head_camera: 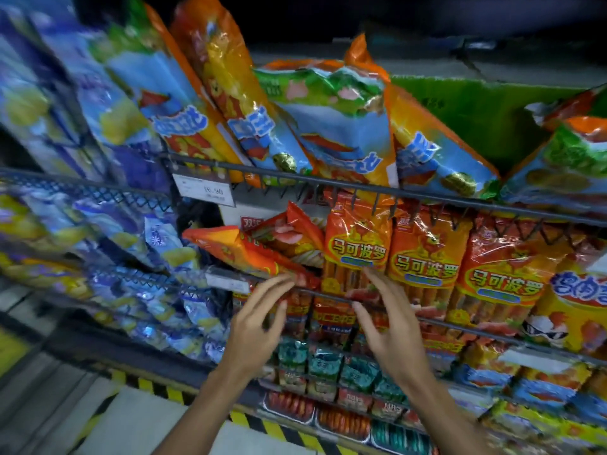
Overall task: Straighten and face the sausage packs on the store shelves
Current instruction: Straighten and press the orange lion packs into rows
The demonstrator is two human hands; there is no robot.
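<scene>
Both hands are raised to the middle wire shelf with fingers spread and nearly straight, holding nothing. The left hand [259, 318] has its fingertips at, perhaps just touching, the lower edge of a crinkled orange-red plastic sausage pack [243, 254] that has toppled sideways and lies slanted, top corner pointing left. The right hand [387, 318] reaches with its fingertips to the bottom of an upright orange sausage pack with yellow lettering [358, 251], the first in a row of matching packs standing behind the dark wire shelf rail [460, 325].

The step in hand seems to be righting the fallen pack. It would go best by taking it at both lower corners, swinging it upright, then sliding it flush against the standing neighbour with its printed front outward. The film looks slippery, so a light, even grip suits. Above, blue-and-orange bags [331, 126] lean in disorder.
</scene>
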